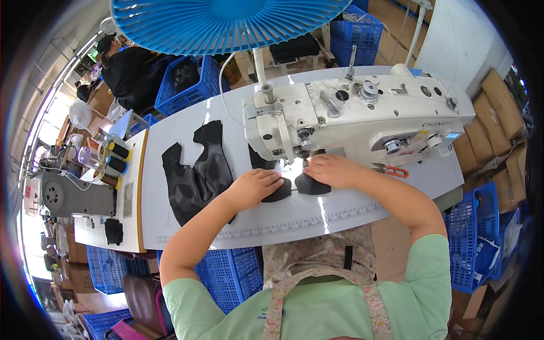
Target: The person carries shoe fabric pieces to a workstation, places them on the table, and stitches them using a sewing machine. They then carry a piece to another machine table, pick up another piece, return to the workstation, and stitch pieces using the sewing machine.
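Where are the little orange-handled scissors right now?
In the head view, the orange-handled scissors lie on the white table, to the right of the person's right hand, just on the near side of the sewing machine.

Left hand (254, 187): held palm down at the front of the sewing machine's (351, 116) needle end, with its fingers (274, 181) close together, lightly bent and pointed rightward.
Right hand (334, 170): placed palm down near the same needle end, its fingers bent and pointed left, its underside hidden.
Forearms (396, 199): bared and slanted inward toward the sewing machine.
Elbows (171, 267): bent, spread wide before the sewing machine.
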`<state>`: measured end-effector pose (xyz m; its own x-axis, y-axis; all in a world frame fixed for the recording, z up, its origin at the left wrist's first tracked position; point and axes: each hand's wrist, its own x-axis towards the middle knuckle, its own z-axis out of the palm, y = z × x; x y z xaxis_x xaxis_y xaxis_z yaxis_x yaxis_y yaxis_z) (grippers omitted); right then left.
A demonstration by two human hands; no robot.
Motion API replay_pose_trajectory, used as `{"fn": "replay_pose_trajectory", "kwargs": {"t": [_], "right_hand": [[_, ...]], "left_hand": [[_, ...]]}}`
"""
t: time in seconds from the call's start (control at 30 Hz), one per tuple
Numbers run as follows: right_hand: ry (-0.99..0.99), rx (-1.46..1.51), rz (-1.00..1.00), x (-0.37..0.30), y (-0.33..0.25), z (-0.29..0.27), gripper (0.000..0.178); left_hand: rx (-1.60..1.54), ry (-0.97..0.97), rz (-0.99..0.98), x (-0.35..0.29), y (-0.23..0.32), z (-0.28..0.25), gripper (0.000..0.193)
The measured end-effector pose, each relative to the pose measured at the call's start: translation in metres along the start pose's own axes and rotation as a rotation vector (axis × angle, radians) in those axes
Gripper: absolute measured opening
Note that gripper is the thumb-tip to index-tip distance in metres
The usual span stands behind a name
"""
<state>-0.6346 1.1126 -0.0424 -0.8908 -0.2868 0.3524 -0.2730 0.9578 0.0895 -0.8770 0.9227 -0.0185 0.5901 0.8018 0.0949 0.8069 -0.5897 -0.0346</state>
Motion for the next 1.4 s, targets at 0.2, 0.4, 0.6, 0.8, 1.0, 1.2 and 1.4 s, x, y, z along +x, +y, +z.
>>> {"fn": "replay_pose_trajectory", "kwargs": {"t": [0.2,0.4,0.6,0.8,1.0,1.2,1.4], "right_hand": [[0.058,-0.234,0.319,0.011,-0.021,0.005,0.020],[-0.004,-0.216,0.393,0.017,-0.041,0.014,0.027],[0.074,-0.238,0.338,0.020,-0.051,0.011,0.020],[0.092,-0.204,0.358,0.017,-0.055,0.017,0.027],[0.109,-0.196,0.357,0.018,-0.056,0.020,0.026],[0.143,-0.184,0.373,0.020,-0.049,0.022,0.025],[0.151,-0.170,0.406,0.026,-0.041,0.026,0.018]], "left_hand": [[0.249,-0.097,-0.391,0.028,0.028,0.007,0.042],[0.250,-0.061,-0.391,0.030,0.039,0.018,0.039],[0.321,0.051,-0.373,0.028,0.042,0.024,0.038],[0.290,0.078,-0.393,0.029,0.045,0.028,0.040],[0.319,0.142,-0.378,0.029,0.045,0.028,0.033],[0.281,0.109,-0.424,0.034,0.039,0.028,0.035],[0.252,0.136,-0.504,0.039,0.034,0.035,0.034]]}}
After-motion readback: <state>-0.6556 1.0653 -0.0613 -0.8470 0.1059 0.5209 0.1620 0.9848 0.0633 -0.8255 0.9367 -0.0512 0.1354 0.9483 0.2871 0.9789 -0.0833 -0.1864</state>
